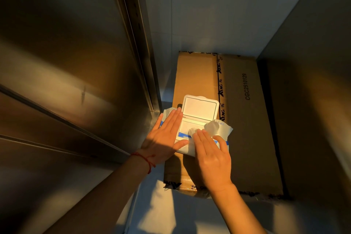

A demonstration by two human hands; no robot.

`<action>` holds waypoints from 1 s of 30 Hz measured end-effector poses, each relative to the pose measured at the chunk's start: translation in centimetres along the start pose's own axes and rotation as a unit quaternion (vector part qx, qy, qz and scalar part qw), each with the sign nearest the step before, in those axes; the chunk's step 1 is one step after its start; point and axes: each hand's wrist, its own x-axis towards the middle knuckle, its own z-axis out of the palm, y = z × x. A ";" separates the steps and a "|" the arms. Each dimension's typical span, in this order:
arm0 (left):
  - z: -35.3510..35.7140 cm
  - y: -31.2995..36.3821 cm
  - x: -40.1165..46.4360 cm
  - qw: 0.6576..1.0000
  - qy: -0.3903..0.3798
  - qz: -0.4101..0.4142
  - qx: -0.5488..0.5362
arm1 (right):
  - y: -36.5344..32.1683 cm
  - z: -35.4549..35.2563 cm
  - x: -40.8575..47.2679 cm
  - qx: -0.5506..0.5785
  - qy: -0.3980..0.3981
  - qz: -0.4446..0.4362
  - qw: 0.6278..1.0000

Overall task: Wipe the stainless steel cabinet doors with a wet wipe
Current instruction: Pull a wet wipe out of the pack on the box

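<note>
On top of the cardboard box (245,119), toward its near left corner, lies a soft pack of wet wipes (185,148) with its white flip lid (199,108) swung open and standing back. The left hand (165,137) lies flat on the left part of the pack, fingers straight and together, pressing it down rather than gripping anything. The right hand (212,156) reaches over the pack's near right part; its fingertips meet a crumpled white wet wipe (211,127) that rises from the opening, and the thumb stands out to the right, but whether the fingers truly pinch the sheet or only touch it cannot be told from this angle. The step in hand looks like drawing a wipe out of the pack, so the cleaning itself has not yet begun. The stainless steel cabinet doors (62,62) stand to the left of the box, their brushed faces lit in warm streaks, well apart from the wipe. The next move likely calls for a firm pinch on the sheet and a steady pull up and away while the flat hand keeps the pack from lifting with it; after that the lid wants closing and the wipe carrying leftward to the steel.
</note>
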 end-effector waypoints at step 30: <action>0.4 0.6 -0.3 0.990 -0.105 -0.066 0.059 | -0.9 -1.3 -0.9 0.057 0.052 -0.004 0.997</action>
